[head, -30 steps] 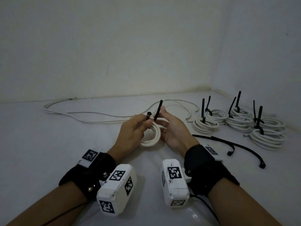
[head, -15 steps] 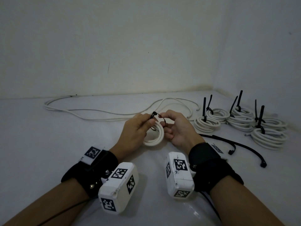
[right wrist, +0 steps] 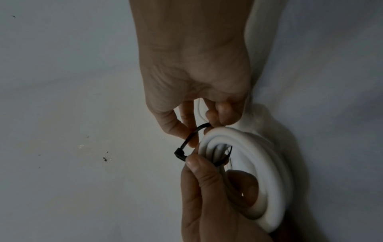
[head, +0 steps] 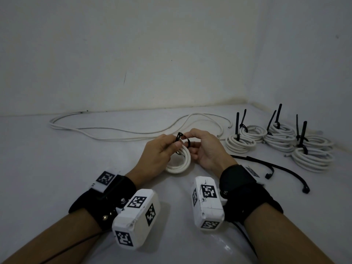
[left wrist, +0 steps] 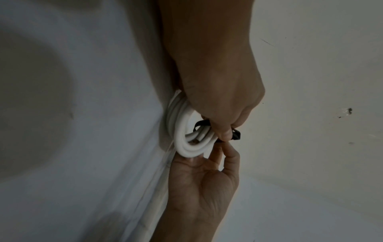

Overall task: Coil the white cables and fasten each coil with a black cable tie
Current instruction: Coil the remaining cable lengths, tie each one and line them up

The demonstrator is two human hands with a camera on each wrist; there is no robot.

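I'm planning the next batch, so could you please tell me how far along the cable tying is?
Done: tied coils stand grouped at the right, ties upright; their exact count is hard to tell. In hand: the left hand and right hand are looping a black cable tie around a white coil, not yet cinched. Left: loose white cable lies behind, and spare ties wait at the right.

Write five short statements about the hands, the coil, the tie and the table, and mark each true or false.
1. Both hands, the left hand and the right hand, pinch the black cable tie. True.
2. The tie is cinched tight on the white coil. False: it forms a loose loop.
3. Finished tied coils lie to the right. True.
4. No cable is left uncoiled. False: a loose white cable lies behind the hands.
5. Spare ties lie on the table. True.
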